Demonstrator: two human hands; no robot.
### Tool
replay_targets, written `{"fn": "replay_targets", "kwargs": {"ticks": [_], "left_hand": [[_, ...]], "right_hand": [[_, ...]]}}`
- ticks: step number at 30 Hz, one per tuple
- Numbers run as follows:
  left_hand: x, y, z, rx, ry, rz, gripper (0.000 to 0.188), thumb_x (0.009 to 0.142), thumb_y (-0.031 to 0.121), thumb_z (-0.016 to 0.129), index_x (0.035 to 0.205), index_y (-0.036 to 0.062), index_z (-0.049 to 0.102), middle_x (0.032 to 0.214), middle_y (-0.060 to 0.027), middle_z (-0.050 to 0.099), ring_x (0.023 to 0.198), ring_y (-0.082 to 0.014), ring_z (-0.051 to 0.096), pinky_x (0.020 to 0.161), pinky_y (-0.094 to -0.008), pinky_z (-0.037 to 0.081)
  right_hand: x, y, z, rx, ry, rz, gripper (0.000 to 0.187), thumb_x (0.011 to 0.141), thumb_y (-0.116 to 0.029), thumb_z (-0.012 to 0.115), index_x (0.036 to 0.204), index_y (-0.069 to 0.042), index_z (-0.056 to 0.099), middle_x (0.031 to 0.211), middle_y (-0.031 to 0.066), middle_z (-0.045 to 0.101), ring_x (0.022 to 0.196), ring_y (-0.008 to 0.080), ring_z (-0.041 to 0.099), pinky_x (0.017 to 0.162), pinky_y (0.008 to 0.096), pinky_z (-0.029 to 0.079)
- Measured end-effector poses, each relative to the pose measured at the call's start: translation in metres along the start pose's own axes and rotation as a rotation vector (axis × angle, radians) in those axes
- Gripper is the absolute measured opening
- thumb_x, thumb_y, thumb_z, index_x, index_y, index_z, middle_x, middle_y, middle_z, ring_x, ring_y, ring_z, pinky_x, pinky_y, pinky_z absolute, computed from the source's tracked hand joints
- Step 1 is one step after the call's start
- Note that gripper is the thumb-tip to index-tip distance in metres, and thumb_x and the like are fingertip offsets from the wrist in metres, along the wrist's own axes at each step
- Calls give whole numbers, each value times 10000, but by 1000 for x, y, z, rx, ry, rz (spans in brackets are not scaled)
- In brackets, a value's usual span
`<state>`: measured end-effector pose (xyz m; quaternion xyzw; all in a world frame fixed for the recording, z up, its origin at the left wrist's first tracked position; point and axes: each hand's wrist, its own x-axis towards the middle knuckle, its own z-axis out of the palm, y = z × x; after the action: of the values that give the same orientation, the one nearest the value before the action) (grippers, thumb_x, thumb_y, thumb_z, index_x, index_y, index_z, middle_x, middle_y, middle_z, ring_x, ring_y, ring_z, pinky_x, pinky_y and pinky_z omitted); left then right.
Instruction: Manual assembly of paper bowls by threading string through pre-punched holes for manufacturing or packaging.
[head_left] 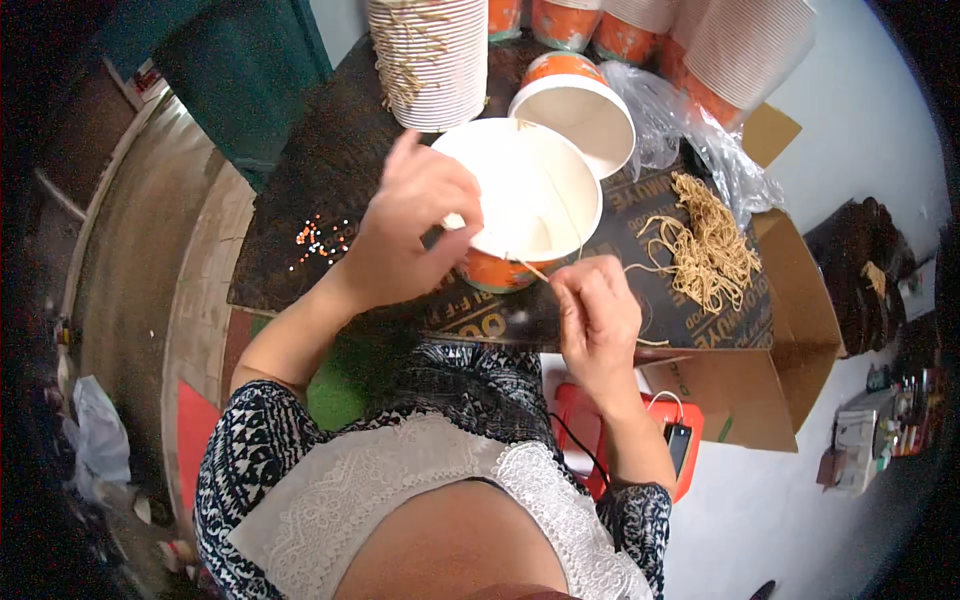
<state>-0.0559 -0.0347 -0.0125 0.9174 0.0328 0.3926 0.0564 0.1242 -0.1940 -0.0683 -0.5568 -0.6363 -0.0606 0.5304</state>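
Note:
A white paper bucket (588, 205) with an orange patterned outside stands at the table's front edge, its mouth facing up. My left hand (422, 225) is over its left rim, slightly blurred, fingers curled round a small thing with white and dark parts that I cannot make out. To the right of the bucket's near side, my right hand (600, 312) pinches a thin tan cord (533, 270). The cord runs from the near rim to those fingertips. Another length crosses the bucket's inside and hangs over its right rim.
Behind stand a tall stack of white buckets (440, 70), a tipped bucket (585, 115) and more stacks. A tangled cord heap (710, 250) lies right, near clear plastic (655, 120) and a cardboard box (800, 290). Small beads (318, 238) are scattered left; a red stool (575, 405) stands below.

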Motion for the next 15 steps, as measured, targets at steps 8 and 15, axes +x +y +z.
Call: {"fn": "replay_targets", "kwargs": {"ticks": [8, 15], "left_hand": [[-24, -27, 22, -323, 69, -1016, 349, 809, 252, 731, 927, -49, 599, 747, -165, 665, 690, -258, 672, 654, -371, 526], [-2, -49, -33, 1, 162, -854, 45, 832, 52, 646, 825, 21, 615, 649, 19, 590, 596, -54, 538, 517, -241, 431]], "right_hand": [[-10, -4, 1, -4, -251, -133, 297, 784, 14, 675, 1079, -16, 651, 977, 149, 626, 838, 322, 639, 708, 375, 530], [-24, 6, -24, -39, 89, -142, 391, 733, 86, 583, 1109, 26, 674, 1173, 241, 599, 1011, 347, 624, 877, 380, 515]]}}
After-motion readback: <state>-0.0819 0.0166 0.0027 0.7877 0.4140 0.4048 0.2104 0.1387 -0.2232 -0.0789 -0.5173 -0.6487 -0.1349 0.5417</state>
